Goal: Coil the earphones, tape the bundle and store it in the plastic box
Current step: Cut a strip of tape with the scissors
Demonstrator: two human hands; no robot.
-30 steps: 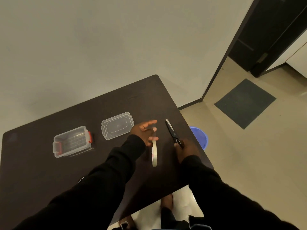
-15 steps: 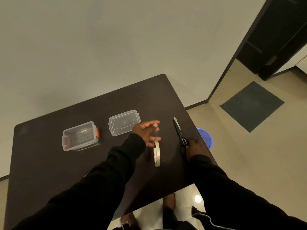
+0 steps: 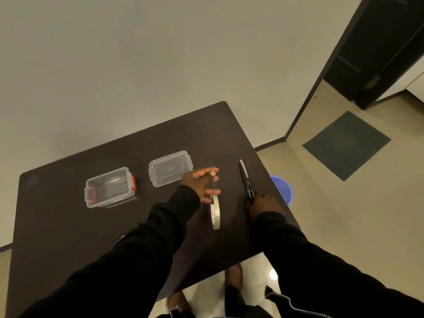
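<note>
My left hand [image 3: 199, 182] pinches the free end of a clear tape strip, and the pale tape roll [image 3: 215, 212] hangs on edge below the fingers, above the dark table [image 3: 64, 230]. On the table's right side my right hand [image 3: 263, 205] grips the handles of the black scissors [image 3: 245, 177], whose closed blades point away from me. The clear plastic box [image 3: 107, 201] with red latches stands open at the left. Its clear lid [image 3: 171, 168] lies flat beside it. A small pale bit shows by my left sleeve; I cannot tell if it is the earphones.
The table's right edge runs just past the scissors. A blue bucket [image 3: 284, 190] stands on the floor below that edge. A dark mat [image 3: 346, 145] lies by the doorway at right. A plain wall stands behind the table.
Only the view has shifted a little. Both hands, the tape roll and the scissors stay where they were on the table.
</note>
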